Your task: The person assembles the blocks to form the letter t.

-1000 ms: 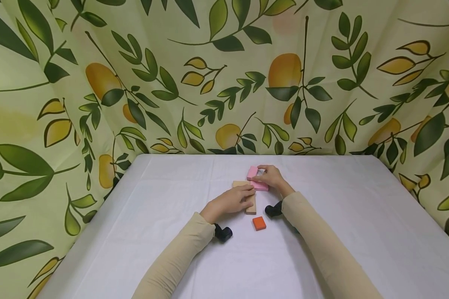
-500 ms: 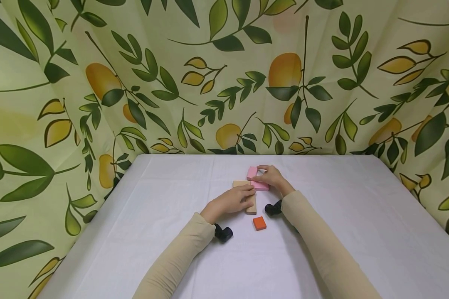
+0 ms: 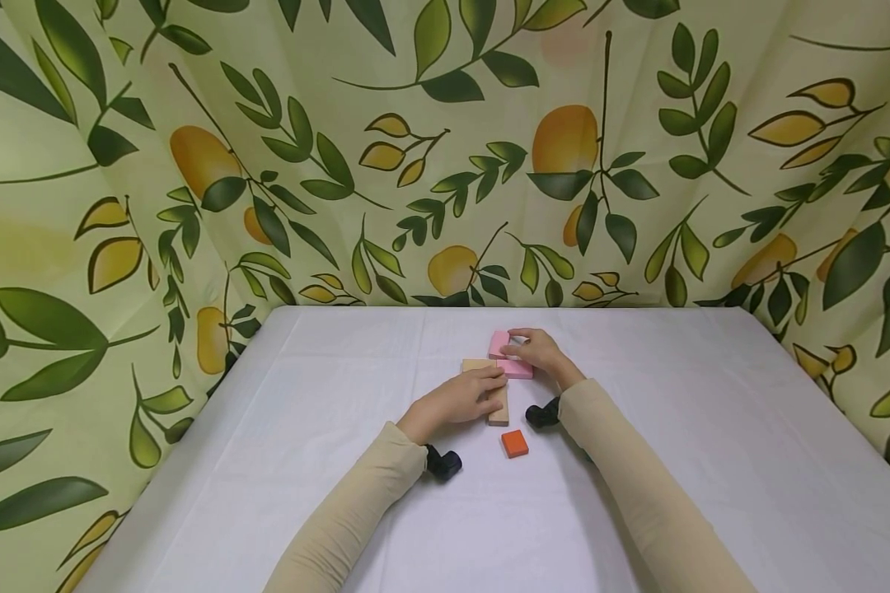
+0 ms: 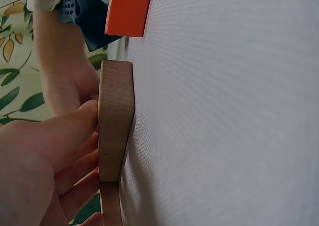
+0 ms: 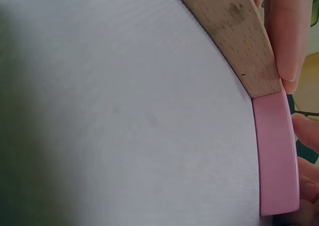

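Note:
My left hand (image 3: pixel 456 397) rests with its fingers on two flat wooden blocks. One wooden block (image 3: pixel 498 412) points towards me; the other wooden block (image 3: pixel 476 363) lies crosswise at its far end, partly under the fingers. Against the wood, end to end in the right wrist view, lies a pink block (image 5: pixel 276 156). Beyond it is a second pink block (image 3: pixel 498 342), set lengthwise away from me. My right hand (image 3: pixel 540 349) pinches this far block between thumb and fingers. In the left wrist view, the thumb touches the edge of a wooden block (image 4: pixel 114 121).
An orange block (image 3: pixel 515 443) lies apart, nearer to me than the wooden pieces. Everything sits on a white cloth-covered table (image 3: pixel 282 461). Behind it hangs a leaf-and-fruit patterned curtain (image 3: pixel 304 247). A black wrist camera (image 3: pixel 443 464) juts out below the left wrist.
My right thumb has shifted slightly on the far pink block. The left hand and the other blocks stay practically where they were.

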Demonstrator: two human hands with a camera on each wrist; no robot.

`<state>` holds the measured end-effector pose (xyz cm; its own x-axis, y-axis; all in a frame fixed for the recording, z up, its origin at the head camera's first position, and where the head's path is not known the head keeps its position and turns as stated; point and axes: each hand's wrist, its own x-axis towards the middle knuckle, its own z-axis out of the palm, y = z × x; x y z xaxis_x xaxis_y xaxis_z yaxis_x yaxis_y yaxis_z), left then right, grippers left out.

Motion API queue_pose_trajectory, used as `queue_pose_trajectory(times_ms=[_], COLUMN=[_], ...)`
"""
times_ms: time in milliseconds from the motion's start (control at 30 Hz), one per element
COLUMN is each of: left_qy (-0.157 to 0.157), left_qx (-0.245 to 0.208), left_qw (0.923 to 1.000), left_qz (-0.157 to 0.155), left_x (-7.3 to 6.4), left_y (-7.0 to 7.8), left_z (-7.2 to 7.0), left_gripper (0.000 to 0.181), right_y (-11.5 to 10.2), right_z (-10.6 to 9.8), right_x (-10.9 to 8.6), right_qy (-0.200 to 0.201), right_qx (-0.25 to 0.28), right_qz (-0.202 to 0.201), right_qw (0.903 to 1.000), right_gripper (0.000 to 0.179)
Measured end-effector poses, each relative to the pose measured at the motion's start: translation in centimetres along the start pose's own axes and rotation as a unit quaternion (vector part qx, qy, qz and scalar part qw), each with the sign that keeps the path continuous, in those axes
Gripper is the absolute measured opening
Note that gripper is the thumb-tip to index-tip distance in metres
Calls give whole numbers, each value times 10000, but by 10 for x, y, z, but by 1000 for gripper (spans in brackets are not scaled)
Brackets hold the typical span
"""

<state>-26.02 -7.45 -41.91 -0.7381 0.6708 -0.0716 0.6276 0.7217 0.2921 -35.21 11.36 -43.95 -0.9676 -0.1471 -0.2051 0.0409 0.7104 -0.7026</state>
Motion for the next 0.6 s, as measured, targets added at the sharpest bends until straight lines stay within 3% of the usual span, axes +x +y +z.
queue_pose_trajectory(times_ms=[600], left_qy=[3], left_qx=[-29], left_qw=[10000], left_qz=[4], left_x=[0], left_y=[0], left_z=[0], left_gripper=[50], right_y=[-3], right_z=[-3], right_x=[-2], right_qy=[-112], right_qx=[-232], right_qz=[-51], right_qw=[9997], right_gripper=[59])
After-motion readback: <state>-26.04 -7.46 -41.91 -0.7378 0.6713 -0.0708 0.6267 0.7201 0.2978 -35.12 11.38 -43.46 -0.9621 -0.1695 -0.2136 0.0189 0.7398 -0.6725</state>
